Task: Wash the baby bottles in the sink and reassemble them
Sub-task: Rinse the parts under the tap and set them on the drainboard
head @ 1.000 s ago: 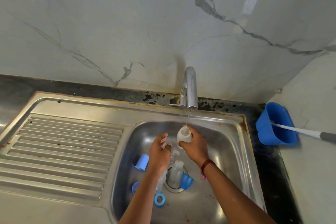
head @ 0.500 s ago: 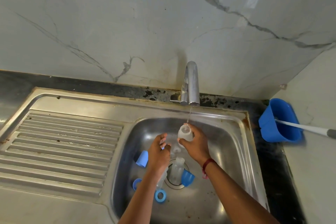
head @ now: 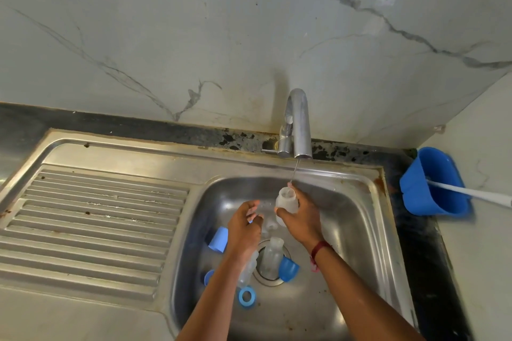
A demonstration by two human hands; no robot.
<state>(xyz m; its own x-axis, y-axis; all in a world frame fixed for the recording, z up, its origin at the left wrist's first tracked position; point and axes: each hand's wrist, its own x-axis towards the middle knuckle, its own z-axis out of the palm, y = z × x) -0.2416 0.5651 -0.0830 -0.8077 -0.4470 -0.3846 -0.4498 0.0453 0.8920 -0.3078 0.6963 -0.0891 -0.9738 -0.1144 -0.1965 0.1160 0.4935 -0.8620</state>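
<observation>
Steel sink (head: 357,219) below a marbled wall (head: 194,36). The tap (head: 300,124) trickles into the baby bottle (head: 286,201), gripped by the right hand (head: 303,221). The left hand (head: 242,230) curls alongside, grip unclear. A second bottle (head: 271,255) and blue cap (head: 288,268) sit at the drain; blue bucket (head: 432,183) far right.

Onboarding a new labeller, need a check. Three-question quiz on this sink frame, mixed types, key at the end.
1. True or false: water from the tap runs into the bottle held by the right hand.
2. The blue ring lies: A on the drainboard; B in the basin; C in the blue tub.
3. Which wrist wears the red band?
Key: 1 true; 2 B; 3 right.
</observation>
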